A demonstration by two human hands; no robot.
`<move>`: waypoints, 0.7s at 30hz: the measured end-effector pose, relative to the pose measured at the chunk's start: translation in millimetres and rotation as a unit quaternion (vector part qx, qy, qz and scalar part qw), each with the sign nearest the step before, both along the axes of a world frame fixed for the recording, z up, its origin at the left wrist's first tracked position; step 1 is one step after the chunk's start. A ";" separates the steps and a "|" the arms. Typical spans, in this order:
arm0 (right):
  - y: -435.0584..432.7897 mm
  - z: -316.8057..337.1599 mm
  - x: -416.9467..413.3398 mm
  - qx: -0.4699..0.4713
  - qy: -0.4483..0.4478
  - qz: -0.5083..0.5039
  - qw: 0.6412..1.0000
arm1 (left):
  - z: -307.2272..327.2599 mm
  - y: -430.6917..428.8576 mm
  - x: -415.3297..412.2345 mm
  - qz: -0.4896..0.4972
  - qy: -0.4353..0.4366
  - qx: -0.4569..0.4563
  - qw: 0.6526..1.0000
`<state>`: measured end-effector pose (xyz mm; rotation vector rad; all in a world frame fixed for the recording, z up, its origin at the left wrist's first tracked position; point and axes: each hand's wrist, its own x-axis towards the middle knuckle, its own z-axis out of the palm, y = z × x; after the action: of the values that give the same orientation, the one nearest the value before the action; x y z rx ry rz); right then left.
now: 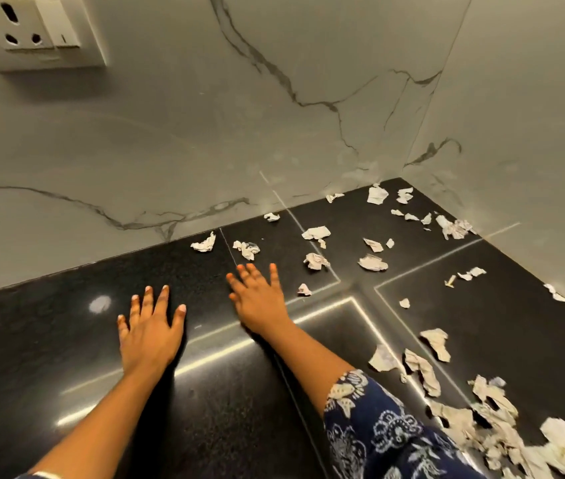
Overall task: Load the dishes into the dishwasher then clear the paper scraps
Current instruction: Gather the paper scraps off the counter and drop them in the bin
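Note:
Several torn white paper scraps (315,261) lie scattered over the black countertop (32,357), from the middle back to the corner on the right. A bigger heap of scraps (488,420) sits near the front right. My left hand (149,330) lies flat on the counter, fingers spread and holding nothing. My right hand (260,299) is stretched forward with straight fingers just short of the nearest scraps (247,249), also holding nothing. No dishes or dishwasher are in view.
A white marble wall (205,133) runs behind the counter and meets a side wall (516,133) at the right corner. A white socket and switch plate (39,32) is mounted at the upper left. Thin seams cross the counter.

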<state>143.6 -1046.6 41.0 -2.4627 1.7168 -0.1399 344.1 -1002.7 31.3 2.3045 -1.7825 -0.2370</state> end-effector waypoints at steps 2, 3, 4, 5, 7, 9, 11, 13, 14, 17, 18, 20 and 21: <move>-15.9 -1.8 -23.3 0.003 -0.024 -0.100 0.995 | -0.7 0.8 -0.3 0.000 -0.005 -0.004 1.000; -18.7 -2.9 -39.2 -0.003 -0.029 -0.154 0.988 | -1.2 0.9 -0.6 0.002 -0.008 -0.004 1.000; -18.4 -3.6 -54.8 -0.012 -0.024 -0.206 0.978 | -1.3 1.0 -0.6 0.006 -0.010 -0.004 1.000; -16.0 -5.2 -69.3 -0.024 -0.013 -0.257 0.966 | -0.4 -0.2 -0.4 0.011 -0.011 -0.005 1.000; -10.1 -3.3 -84.0 -0.044 0.015 -0.317 0.947 | 3.8 -7.6 0.9 0.016 -0.017 -0.010 1.000; -17.1 2.1 -69.8 -0.068 -0.003 -0.275 0.959 | 9.7 -18.9 3.9 0.018 -0.015 -0.016 1.000; -33.0 5.1 -34.0 -0.100 -0.048 -0.160 0.981 | 11.6 -28.9 6.3 0.017 -0.009 -0.015 1.000; -57.2 7.1 10.2 -0.125 -0.057 -0.027 0.990 | 7.0 -36.0 9.3 0.026 -0.004 -0.007 1.000; -70.9 7.4 30.1 -0.120 -0.039 0.039 0.991 | 3.6 -38.6 10.2 0.030 -0.002 -0.005 1.000; -109.1 8.2 62.0 -0.066 0.047 0.148 0.986 | -3.9 -40.8 10.2 0.034 0.000 -0.018 0.999; -118.6 8.7 61.4 -0.059 0.056 0.135 0.987 | -4.9 -41.2 10.8 0.035 0.001 -0.020 0.999; -129.3 8.2 42.5 -0.067 0.036 0.061 0.995 | -7.0 -42.0 11.4 0.033 0.001 -0.023 0.999; -130.8 6.7 27.2 -0.067 0.018 0.008 0.998 | -7.6 -41.2 11.6 0.033 0.000 -0.026 0.999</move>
<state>170.8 -1177.4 47.8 -2.5875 1.7572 -0.2162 355.8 -1043.8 23.7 2.3222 -1.6901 -0.1784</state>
